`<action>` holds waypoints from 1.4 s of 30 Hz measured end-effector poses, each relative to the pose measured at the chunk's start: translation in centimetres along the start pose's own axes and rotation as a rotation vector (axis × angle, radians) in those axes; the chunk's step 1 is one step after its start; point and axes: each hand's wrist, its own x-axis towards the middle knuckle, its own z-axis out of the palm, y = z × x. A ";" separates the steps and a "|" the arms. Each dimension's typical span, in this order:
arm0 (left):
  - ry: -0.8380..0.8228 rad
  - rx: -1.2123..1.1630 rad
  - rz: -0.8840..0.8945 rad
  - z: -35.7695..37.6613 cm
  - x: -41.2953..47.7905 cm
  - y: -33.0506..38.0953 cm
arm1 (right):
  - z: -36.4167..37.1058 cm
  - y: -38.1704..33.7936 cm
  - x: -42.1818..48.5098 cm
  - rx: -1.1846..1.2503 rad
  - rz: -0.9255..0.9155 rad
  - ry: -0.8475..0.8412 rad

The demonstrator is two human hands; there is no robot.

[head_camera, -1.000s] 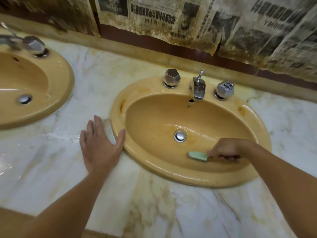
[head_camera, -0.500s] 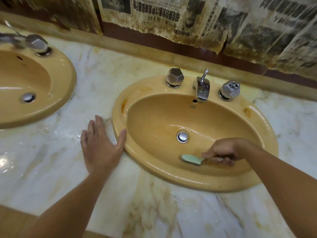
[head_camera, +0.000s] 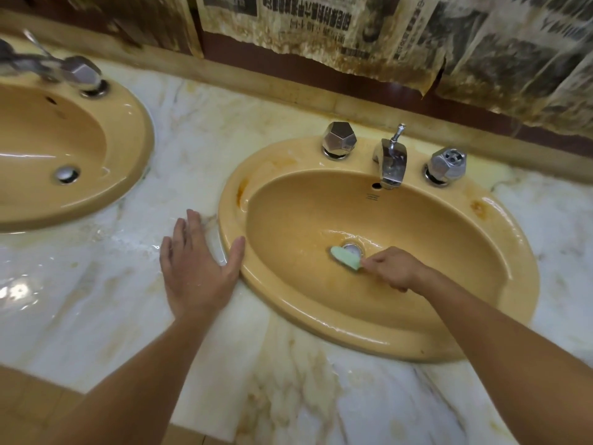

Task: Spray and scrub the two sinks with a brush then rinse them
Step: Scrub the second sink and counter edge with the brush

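— Brush (head_camera: 346,257) work at the drain (head_camera: 352,249): the right hand (head_camera: 396,273) pinches the handle in curled fingers, and the pale green head sits low in the right sink (head_camera: 417,319), touching the plug's edge.

— And the left hand (head_camera: 195,268)?

— Spread flat on the wet marble counter (head_camera: 288,380), thumb against the basin's rim, holding nothing.

— What could go wrong?

— Two things, probably. That slick marble could let the bracing palm slide, tipping the person's weight forward. And the grip sits far down the handle — a hard stroke over the glossy bowl could twist the brush loose or skate it past the orange stains near the rim.

— The left sink (head_camera: 134,175)?

— Well apart; whether it is scrubbed, nobody can tell.
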 end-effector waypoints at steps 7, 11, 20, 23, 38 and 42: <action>0.000 0.010 -0.002 0.1 0.0 0.0 | -0.1 -2.0 1.0 -0.114 -0.079 0.128; 0.000 0.013 -0.005 0.1 0.0 -0.1 | 0.7 -3.4 1.4 0.001 -0.061 -0.170; -0.005 0.004 -0.013 0.1 0.1 0.0 | 2.2 -5.1 1.9 0.068 -0.125 -0.255; -0.009 0.009 -0.015 0.1 0.0 0.0 | 2.3 -5.7 2.9 0.031 -0.169 0.147; -0.001 0.015 -0.013 0.1 0.0 -0.1 | 0.3 -1.8 3.2 -0.763 -0.237 0.709; -0.004 0.011 -0.008 0.1 0.1 0.0 | -0.3 0.3 2.2 -0.728 -0.158 0.597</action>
